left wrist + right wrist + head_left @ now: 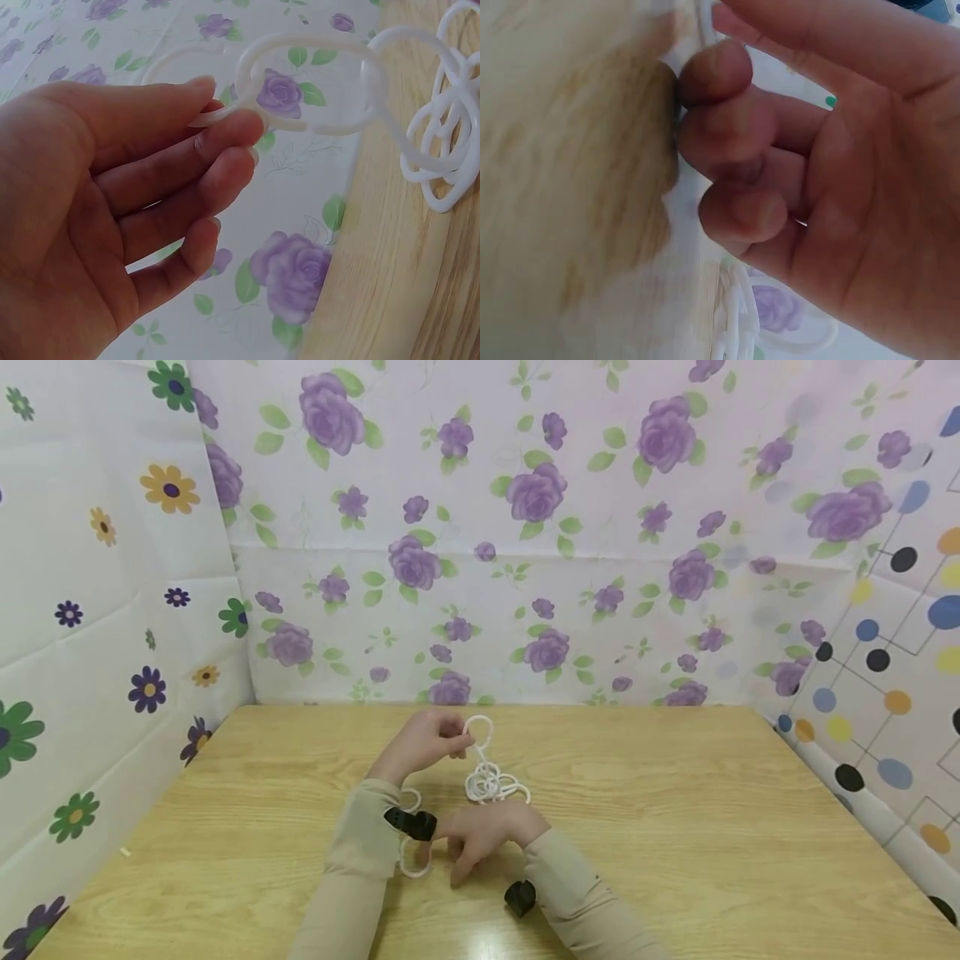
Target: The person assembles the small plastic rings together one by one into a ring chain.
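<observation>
A white plastic chain of oval links (491,782) lies heaped mid-table. Its upper end rises to my left hand (427,743), where thumb and index finger pinch an end link (491,731). Up close in the left wrist view, the pinched link (206,118) joins a long oval link (330,127), and the other fingers curl loosely. Nearer me, my right hand (487,831) reaches left, low over the table, its index finger at a white link (415,874). Its thumb stands apart; the other fingers (727,127) are bent. Another white link (412,792) is partly hidden by the left wrist.
The wooden table (675,818) meets a flowered cloth (540,568) at the back, with patterned cloths at both sides. Black camera mounts (411,823) sit on the wrists. A small white scrap (125,852) lies by the left edge.
</observation>
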A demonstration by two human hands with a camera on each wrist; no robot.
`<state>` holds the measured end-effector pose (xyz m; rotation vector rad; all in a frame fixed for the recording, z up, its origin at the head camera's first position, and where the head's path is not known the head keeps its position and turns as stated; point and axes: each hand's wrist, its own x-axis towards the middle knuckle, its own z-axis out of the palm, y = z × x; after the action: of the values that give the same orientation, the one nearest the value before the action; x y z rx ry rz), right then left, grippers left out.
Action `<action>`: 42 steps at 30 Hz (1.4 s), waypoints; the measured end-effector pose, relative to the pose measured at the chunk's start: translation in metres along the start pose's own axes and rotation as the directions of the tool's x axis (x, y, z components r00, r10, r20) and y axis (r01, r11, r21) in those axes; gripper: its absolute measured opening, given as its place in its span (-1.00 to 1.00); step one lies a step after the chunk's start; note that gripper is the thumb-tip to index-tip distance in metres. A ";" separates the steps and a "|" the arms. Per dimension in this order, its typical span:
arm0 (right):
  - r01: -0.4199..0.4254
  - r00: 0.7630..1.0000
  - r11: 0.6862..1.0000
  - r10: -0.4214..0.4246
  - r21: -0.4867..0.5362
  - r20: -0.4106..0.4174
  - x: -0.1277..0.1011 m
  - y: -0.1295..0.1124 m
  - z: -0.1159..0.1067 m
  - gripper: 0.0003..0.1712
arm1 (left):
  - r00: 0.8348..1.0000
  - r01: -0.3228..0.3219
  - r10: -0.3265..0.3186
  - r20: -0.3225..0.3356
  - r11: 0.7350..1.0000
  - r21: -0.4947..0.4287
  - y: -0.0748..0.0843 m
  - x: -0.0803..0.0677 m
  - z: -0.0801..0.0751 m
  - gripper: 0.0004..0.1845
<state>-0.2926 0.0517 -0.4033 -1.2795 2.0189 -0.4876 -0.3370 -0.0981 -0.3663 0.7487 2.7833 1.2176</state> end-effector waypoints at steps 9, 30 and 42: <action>-0.040 0.999 0.991 0.044 -0.130 0.031 0.000 -0.003 0.000 -0.90 | 1.000 0.000 0.000 -0.007 1.000 0.010 -0.003 -0.001 0.000 -0.79; 0.129 0.896 0.991 -0.129 -0.028 -0.426 -0.049 0.019 -0.031 -0.88 | 0.999 0.028 -0.029 0.020 0.999 0.027 0.004 -0.002 -0.002 -0.80; 0.063 0.852 0.991 0.009 0.120 -0.523 -0.067 0.034 -0.037 -0.84 | 0.998 0.017 -0.019 0.065 1.000 0.021 0.003 0.000 0.002 -0.81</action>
<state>-0.3222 0.1253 -0.3761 -1.1784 2.3569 -1.0647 -0.3357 -0.0951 -0.3660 0.7488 2.7479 1.1422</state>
